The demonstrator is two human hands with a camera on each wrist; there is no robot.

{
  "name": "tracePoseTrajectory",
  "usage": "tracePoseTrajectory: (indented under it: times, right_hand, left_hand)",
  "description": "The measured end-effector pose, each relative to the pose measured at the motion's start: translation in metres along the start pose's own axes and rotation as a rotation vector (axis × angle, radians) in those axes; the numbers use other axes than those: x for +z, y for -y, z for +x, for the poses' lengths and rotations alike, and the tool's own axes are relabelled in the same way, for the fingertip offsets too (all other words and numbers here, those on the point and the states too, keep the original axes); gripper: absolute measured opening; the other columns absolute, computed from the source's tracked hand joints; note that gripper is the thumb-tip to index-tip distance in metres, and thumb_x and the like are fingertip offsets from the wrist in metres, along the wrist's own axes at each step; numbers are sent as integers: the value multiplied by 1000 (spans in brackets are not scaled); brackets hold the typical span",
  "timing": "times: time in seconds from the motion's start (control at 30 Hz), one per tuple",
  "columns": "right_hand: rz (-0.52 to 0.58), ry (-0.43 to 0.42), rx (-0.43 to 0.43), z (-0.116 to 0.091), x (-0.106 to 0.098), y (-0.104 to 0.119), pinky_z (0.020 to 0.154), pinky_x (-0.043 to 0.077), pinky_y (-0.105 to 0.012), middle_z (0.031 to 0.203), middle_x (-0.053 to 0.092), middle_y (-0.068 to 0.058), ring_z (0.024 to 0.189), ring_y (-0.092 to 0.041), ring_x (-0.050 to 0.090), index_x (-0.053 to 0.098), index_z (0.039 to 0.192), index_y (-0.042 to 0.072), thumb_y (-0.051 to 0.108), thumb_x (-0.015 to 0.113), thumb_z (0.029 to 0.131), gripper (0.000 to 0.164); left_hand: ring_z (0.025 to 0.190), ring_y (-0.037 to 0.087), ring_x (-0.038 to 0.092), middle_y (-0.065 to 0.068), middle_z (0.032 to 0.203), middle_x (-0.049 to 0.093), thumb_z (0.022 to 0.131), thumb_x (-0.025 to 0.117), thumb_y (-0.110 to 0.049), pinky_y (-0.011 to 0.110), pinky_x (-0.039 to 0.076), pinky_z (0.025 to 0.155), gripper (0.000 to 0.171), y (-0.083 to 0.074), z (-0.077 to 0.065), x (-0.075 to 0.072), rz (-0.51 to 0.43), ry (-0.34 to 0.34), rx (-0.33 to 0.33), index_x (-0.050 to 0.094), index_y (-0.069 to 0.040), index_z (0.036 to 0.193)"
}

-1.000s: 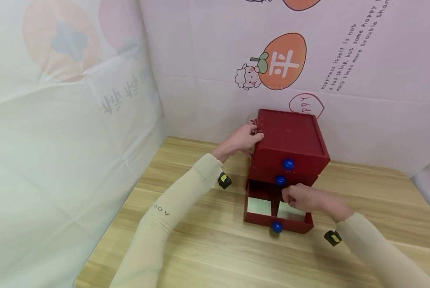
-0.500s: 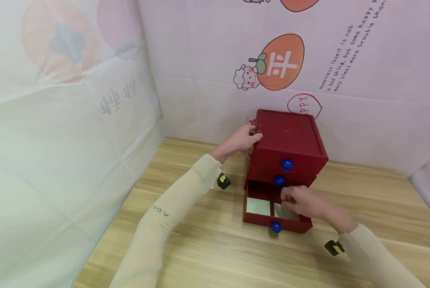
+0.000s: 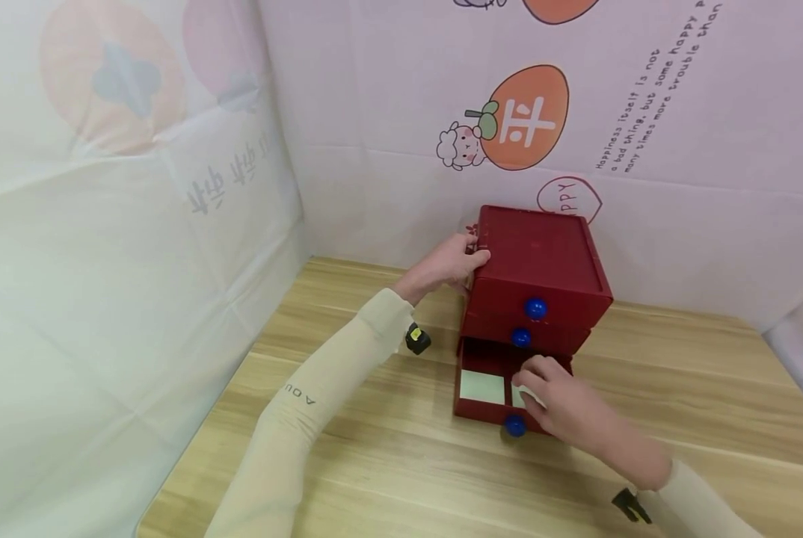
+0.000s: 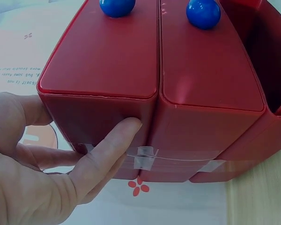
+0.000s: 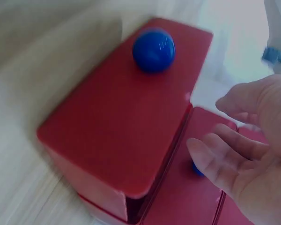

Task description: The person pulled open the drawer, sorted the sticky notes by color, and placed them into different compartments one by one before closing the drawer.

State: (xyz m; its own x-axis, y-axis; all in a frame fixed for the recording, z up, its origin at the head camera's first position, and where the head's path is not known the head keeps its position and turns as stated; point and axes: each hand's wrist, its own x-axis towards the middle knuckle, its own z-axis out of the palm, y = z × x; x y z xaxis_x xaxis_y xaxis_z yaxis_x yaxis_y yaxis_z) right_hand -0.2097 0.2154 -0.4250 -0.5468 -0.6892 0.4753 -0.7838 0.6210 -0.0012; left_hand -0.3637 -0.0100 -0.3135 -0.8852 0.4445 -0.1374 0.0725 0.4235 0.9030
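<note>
A red cabinet (image 3: 539, 250) with three stacked drawers and blue round knobs stands on the table. Its bottom drawer (image 3: 480, 408) is pulled out; a divider splits it, and pale green sheets (image 3: 482, 386) lie in both compartments. My left hand (image 3: 445, 265) rests on the cabinet's upper left edge, thumb on top. In the left wrist view, extended fingers (image 4: 110, 150) touch the red side. Over the drawer's right compartment is my right hand (image 3: 563, 403), fingers loosely bent, covering part of that sheet. The right wrist view shows nothing between those fingers, near the bottom drawer's blue knob (image 5: 153, 50).
Behind the cabinet hangs a white cloth (image 3: 374, 112) printed with fruit and writing, and it runs along the left too. The wooden table (image 3: 388, 478) extends in front. Clear tape (image 4: 144, 158) crosses the cabinet's side.
My right hand has moved back from the drawer's inside toward its front, and its fingers have loosened from a closer curl. My left hand stays on the cabinet.
</note>
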Motion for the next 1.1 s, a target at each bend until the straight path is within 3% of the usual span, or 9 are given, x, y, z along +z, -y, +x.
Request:
tracePoseTrajectory:
  times: [0.1, 0.2, 0.3, 0.43, 0.6, 0.87, 1.1]
  right_hand:
    - [15, -30, -46, -3, 4, 10, 48, 44, -11, 100, 58, -6, 85, -17, 54, 64, 96, 11, 10, 65, 92, 4]
    - [-26, -13, -88, -8, 6, 20, 40, 35, -11, 105, 57, -9, 88, -20, 53, 63, 99, 10, 23, 28, 104, 38]
    - [-144, -4, -172, -14, 9, 30, 38, 37, -16, 105, 57, -13, 88, -25, 53, 61, 98, 7, 16, 12, 104, 50]
    - [-328, -46, -300, -20, 15, 42, 47, 51, -28, 101, 59, -17, 86, -28, 56, 60, 92, 6, -1, 13, 102, 48]
    - [-395, -56, -370, -28, 27, 52, 57, 53, -32, 101, 61, -18, 86, -30, 57, 59, 88, 6, -7, 16, 102, 47]
    - [-459, 109, -347, -41, 42, 60, 68, 57, -35, 110, 63, -17, 94, -30, 60, 66, 97, 9, -3, 3, 104, 65]
    - [-476, 134, -328, -42, 47, 60, 72, 54, -36, 110, 62, -17, 95, -30, 58, 67, 98, 8, -3, 2, 104, 66]
  left_hand:
    - [84, 21, 66, 13, 124, 60, 104, 48, -27, 38, 63, 65, 49, 1, 0, 0, 8, -2, 2, 39, -9, 148]
    - [83, 21, 67, 13, 122, 61, 104, 48, -27, 39, 63, 65, 47, 1, 0, 0, 6, -4, 6, 40, -9, 147]
    - [82, 21, 67, 12, 117, 62, 103, 49, -27, 40, 63, 66, 42, 1, 0, 1, -2, -6, 8, 46, -8, 141]
    - [82, 22, 67, 12, 114, 63, 104, 48, -26, 39, 63, 65, 37, 2, 0, 1, -6, -2, 16, 50, -7, 135]
    - [85, 23, 67, 14, 114, 63, 104, 48, -26, 38, 63, 64, 35, 3, 1, 0, -3, 4, 26, 50, -6, 133]
    - [82, 23, 68, 14, 113, 64, 103, 49, -27, 36, 62, 61, 36, 3, 2, -1, 11, -4, 20, 51, -7, 133]
    - [83, 23, 69, 12, 112, 65, 103, 49, -28, 37, 63, 63, 36, 3, 3, -1, 5, 0, 8, 51, -9, 134]
